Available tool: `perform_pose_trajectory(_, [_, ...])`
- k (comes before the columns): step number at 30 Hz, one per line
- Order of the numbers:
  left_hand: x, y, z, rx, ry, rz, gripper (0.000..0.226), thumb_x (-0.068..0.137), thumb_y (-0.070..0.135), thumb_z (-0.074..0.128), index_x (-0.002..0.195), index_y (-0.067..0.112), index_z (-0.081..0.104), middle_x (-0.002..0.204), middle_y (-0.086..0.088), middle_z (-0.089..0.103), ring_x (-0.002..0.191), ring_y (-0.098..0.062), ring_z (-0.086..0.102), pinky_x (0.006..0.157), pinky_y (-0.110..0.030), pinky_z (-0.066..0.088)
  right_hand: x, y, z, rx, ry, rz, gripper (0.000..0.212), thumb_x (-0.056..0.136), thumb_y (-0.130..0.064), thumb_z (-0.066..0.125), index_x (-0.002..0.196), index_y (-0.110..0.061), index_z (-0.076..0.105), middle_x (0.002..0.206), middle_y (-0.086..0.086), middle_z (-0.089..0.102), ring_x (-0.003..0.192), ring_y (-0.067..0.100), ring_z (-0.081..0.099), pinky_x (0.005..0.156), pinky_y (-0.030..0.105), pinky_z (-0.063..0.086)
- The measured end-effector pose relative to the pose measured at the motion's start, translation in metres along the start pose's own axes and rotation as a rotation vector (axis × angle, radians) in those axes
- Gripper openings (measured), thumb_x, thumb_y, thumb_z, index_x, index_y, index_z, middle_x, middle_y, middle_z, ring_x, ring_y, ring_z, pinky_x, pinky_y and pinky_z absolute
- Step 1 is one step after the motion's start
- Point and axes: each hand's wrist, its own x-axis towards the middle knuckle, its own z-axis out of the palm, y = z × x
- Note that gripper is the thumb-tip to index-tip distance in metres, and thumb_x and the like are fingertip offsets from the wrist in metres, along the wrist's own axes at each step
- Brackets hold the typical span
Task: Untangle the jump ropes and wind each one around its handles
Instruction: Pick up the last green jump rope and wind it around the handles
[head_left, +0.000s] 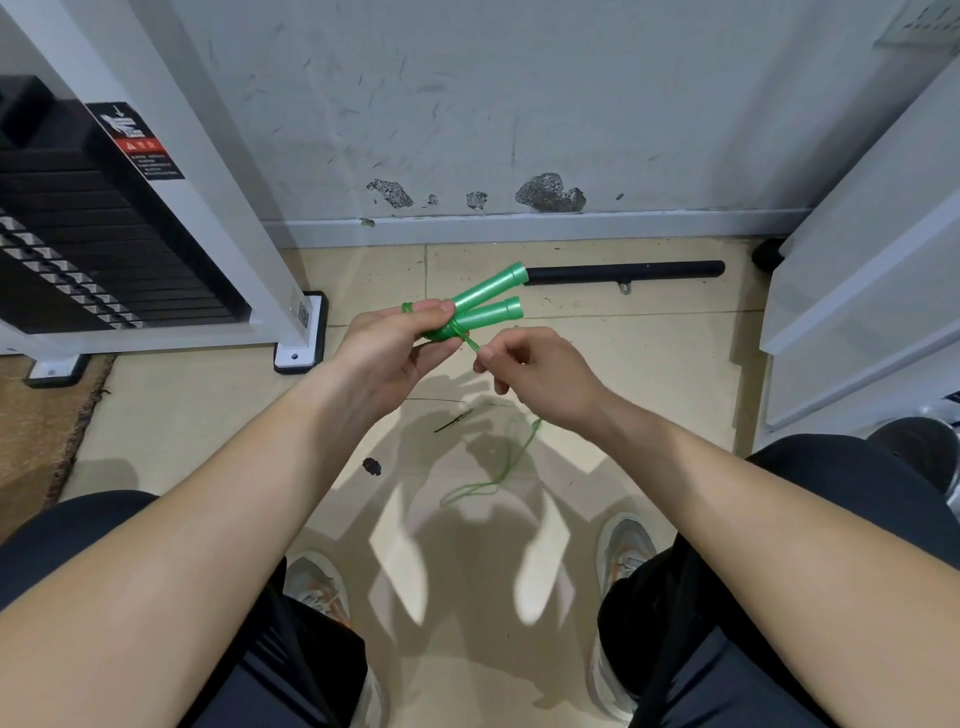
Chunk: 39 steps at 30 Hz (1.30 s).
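My left hand (395, 348) grips the two green jump-rope handles (485, 301) side by side, their free ends pointing up and to the right. A few turns of green rope (457, 330) wrap the handles next to my fingers, and more green wraps show at my fingertips. My right hand (535, 374) pinches the rope just below the handles. The loose rest of the green rope (511, 462) hangs from that hand and loops down toward the tiled floor. No second rope is clearly in view.
A black bar (623, 271) lies on the floor by the wall. A weight-stack machine (104, 244) stands at the left, a white frame (872, 270) at the right. My knees and shoes (626, 545) are below, with a brown mat (36, 415) at left.
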Motion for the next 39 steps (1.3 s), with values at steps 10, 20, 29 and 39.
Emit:
perform_pose_trajectory(10, [-0.011,0.021,-0.012,0.654,-0.416,0.069,0.029,0.083,-0.008,0.071,0.109,0.005,0.07,0.092,-0.01,0.074,0.079,-0.019,0.074,0.067,-0.025,0.06,0.009,0.003,-0.041,0.091,-0.144,0.132,0.027,0.093,-0.003,0.063,0.072,-0.018,0.072,0.059,-0.004,0.056,0.061,0.015,0.042,0.055,0.021,0.033])
perform_pose_trajectory(20, [0.0,-0.007,-0.006,1.242,-0.177,0.473,0.025,0.081,0.014,0.081,0.101,0.019,0.068,0.095,0.007,0.071,0.074,0.001,0.063,0.066,-0.014,0.049,0.0,-0.008,-0.022,0.372,-0.137,0.201,0.018,0.098,-0.007,0.057,0.092,-0.001,0.074,0.071,0.002,0.063,0.051,0.013,0.044,0.052,0.025,0.041])
perform_pose_trajectory(29, [0.004,-0.023,0.005,0.379,-0.076,0.125,0.021,0.09,0.0,0.069,0.108,0.006,0.061,0.107,-0.012,0.068,0.084,-0.025,0.072,0.074,-0.031,0.061,-0.001,-0.004,-0.003,0.282,0.127,0.062,0.003,0.09,-0.013,0.071,0.089,-0.01,0.072,0.073,0.002,0.069,0.052,0.017,0.061,0.056,0.027,0.052])
perform_pose_trajectory(39, [0.0,-0.013,0.004,0.067,-0.102,-0.075,0.027,0.088,0.013,0.075,0.107,-0.006,0.069,0.115,-0.018,0.068,0.108,-0.029,0.07,0.083,-0.031,0.06,-0.004,-0.003,-0.004,-0.086,0.143,-0.184,0.029,0.095,-0.009,0.059,0.113,-0.023,0.077,0.082,-0.025,0.064,0.069,-0.01,0.054,0.067,0.005,0.038])
